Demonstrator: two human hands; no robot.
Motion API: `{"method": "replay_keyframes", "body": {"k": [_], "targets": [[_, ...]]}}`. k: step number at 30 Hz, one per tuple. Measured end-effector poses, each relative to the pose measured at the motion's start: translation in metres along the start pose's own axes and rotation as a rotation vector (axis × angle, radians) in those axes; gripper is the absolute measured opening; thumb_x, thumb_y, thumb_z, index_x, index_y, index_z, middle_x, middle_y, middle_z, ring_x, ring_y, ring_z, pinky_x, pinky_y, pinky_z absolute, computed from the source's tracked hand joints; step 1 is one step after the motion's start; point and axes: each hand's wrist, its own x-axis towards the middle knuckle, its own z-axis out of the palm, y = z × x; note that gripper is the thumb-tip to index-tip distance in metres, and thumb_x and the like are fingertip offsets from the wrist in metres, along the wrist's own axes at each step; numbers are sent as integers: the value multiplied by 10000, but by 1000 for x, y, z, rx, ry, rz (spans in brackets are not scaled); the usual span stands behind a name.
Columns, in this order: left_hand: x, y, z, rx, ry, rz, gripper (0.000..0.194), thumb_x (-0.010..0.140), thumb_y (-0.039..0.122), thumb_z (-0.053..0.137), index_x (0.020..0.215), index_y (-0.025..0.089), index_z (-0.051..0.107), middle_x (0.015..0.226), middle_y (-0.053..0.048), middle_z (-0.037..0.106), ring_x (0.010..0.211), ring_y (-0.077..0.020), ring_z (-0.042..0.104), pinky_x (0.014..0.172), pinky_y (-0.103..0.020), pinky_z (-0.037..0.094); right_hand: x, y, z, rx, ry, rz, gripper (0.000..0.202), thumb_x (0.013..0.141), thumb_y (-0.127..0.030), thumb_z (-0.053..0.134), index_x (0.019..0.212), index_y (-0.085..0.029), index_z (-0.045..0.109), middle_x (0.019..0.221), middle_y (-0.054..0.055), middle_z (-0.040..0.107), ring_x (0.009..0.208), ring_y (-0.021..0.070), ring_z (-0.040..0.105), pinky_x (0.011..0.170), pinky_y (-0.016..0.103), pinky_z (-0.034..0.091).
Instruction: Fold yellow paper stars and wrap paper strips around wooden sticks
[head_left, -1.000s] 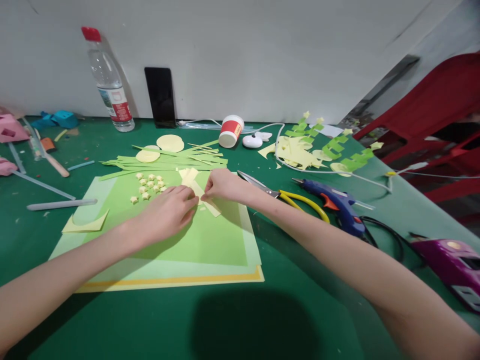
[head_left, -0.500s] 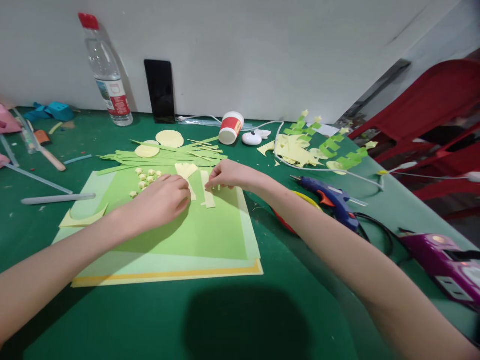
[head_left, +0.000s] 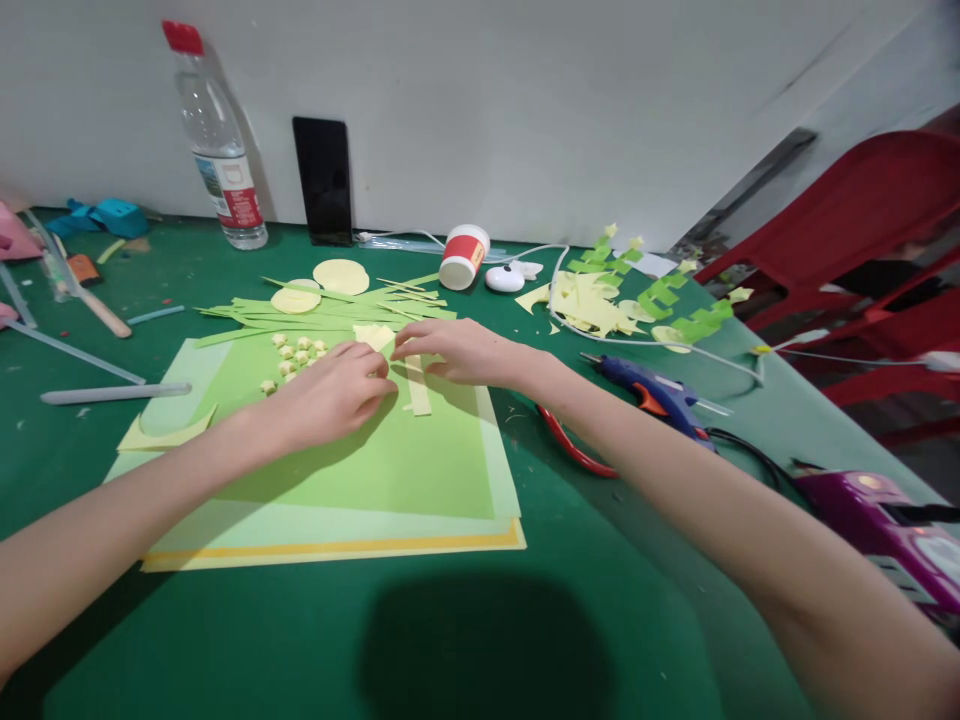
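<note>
Head view: green surface under it all. On it, a paper stack with a green sheet on top. Over the sheet, left hand with fingers curled, and right hand close by, fingers bent down. Can't tell about a pinch in either. By the sheet's far edge, lots of green strips, already cut. Off to the right, green zigzags with star tips, looking finished. Past the hands, round pieces, cut out too. Partly under the right hand, a pale strip, flat, so probably not folded yet. Just past the left hand, more pale paper, also flat. Smallest of all, little stars behind the left hand, already made.
</note>
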Motion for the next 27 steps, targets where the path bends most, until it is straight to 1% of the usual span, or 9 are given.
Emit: {"method": "replay_keyframes", "body": {"k": [3, 5, 8, 13, 16, 19, 23, 25, 27], "targets": [[-1, -2, 1, -8, -5, 0, 285, 858, 171, 359, 908, 159, 639, 899, -78, 592, 864, -203, 504, 772, -339, 386, 3, 6, -4, -27, -76, -153, 267, 829, -157, 519, 1096, -166, 530, 1173, 59, 511, 1089, 194, 469, 855, 378, 442], [-1, -3, 1, -15, -10, 5, 284, 853, 166, 361, 909, 160, 640, 899, -79, 598, 868, -205, 506, 769, -340, 384, 8, 9, -7, -56, -128, -184, 231, 837, -199, 518, 1061, -149, 542, 1115, 62, 537, 1031, 186, 505, 831, 378, 453], [-1, -4, 0, -23, -12, 9, 285, 846, 156, 361, 891, 160, 642, 895, -81, 603, 859, -204, 508, 755, -338, 383, 17, 13, -11, -102, -208, -166, 238, 853, -289, 497, 1028, -135, 547, 1049, 66, 555, 926, 165, 548, 790, 372, 470], [-2, -4, 1, -55, -8, 16, 295, 846, 159, 354, 893, 161, 646, 915, -86, 612, 873, -209, 511, 751, -340, 377, 24, 21, -16, -110, -270, -103, 257, 856, -313, 491, 1031, -132, 542, 1018, 62, 565, 884, 154, 560, 760, 354, 480], [-1, -4, 1, -93, 6, 9, 278, 843, 175, 375, 877, 163, 651, 906, -78, 620, 879, -209, 510, 775, -345, 368, 18, 24, -19, -40, -231, -84, 221, 843, -307, 511, 949, -122, 568, 934, 44, 586, 819, 135, 565, 725, 327, 477], [-1, -4, -2, -150, 42, -41, 260, 846, 236, 404, 863, 161, 651, 877, -65, 630, 875, -201, 515, 787, -337, 368, 5, 20, -24, 81, -144, -78, 152, 808, -254, 543, 813, -121, 615, 801, 28, 612, 695, 107, 542, 635, 254, 436], [1, -3, -6, -218, 109, -152, 317, 820, 411, 455, 898, 164, 636, 829, -59, 624, 805, -194, 530, 658, -293, 384, -11, 8, -30, 243, -20, -55, 147, 782, -207, 524, 749, -121, 639, 719, 28, 621, 607, 86, 490, 546, 219, 362], [1, -1, -7, -235, 151, -194, 362, 809, 464, 454, 805, 151, 635, 737, -53, 605, 734, -185, 518, 614, -283, 367, -16, 2, -31, 312, 27, -37, 144, 769, -198, 525, 741, -120, 642, 699, 23, 619, 591, 80, 479, 536, 212, 354], [2, 1, -6, -253, 191, -217, 380, 842, 430, 409, 695, 149, 619, 635, -35, 570, 675, -167, 499, 600, -275, 351, -20, -2, -29, 374, 69, -18, 140, 754, -198, 534, 733, -119, 647, 684, 19, 619, 582, 77, 477, 534, 208, 355]]}}
